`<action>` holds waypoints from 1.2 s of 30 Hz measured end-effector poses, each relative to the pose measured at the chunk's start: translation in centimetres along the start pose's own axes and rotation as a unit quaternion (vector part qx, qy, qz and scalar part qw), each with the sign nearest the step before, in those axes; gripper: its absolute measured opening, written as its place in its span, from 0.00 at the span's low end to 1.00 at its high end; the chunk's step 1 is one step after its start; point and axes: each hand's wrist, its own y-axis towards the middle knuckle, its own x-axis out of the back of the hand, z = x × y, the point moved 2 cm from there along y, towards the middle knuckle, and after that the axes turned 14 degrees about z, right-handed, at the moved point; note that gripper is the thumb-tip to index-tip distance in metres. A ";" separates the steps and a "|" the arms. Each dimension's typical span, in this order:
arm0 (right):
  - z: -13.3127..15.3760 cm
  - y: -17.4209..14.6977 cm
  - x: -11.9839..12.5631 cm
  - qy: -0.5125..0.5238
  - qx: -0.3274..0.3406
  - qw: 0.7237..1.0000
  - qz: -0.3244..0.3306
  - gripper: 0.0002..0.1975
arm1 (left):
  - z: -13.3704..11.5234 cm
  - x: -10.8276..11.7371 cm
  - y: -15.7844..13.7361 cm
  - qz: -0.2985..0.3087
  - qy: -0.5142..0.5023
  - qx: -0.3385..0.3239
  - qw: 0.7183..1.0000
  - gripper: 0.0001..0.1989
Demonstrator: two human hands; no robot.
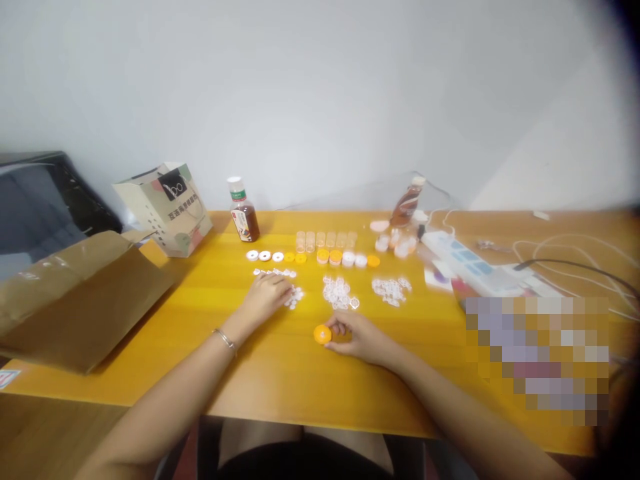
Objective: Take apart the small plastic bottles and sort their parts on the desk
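Note:
My right hand (357, 337) pinches an orange round cap (322, 335) between thumb and fingers, just above the table near its front. My left hand (267, 293) rests at the left pile of small white pieces (295, 297), fingers bent down and together; the fingertips are hidden, so what they hold does not show. Behind that hand runs a row of small white pieces (287, 273). A pile of clear-white ring-like pieces (337, 292) lies in the middle, and another pale pile (391, 291) to its right.
Behind the piles stand white and orange caps (277, 257) in a row and several clear cups (321, 239). Dark drink bottles (244, 217) (406, 205) stand farther back. At left are a paper bag (173, 210) and brown box (85, 300); at right, a power strip (465, 257) with cables.

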 end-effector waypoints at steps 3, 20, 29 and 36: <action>0.0 0.0 0.0 0.000 0.002 1.000 0.001 0.08 | -0.2 -0.6 0.1 0.018 0.024 0.017 0.999 0.10; 0.0 -0.1 0.0 0.016 0.006 1.000 0.000 0.07 | -5.2 1.5 -1.1 0.091 -0.125 -0.187 0.970 0.09; -0.1 -0.1 0.1 0.046 0.015 0.999 0.002 0.07 | -6.5 0.8 -1.5 0.114 -0.142 -0.257 0.949 0.07; -0.2 0.0 0.2 0.034 -0.007 0.999 -0.001 0.18 | -6.0 2.1 -1.5 0.110 -0.252 -0.236 0.932 0.07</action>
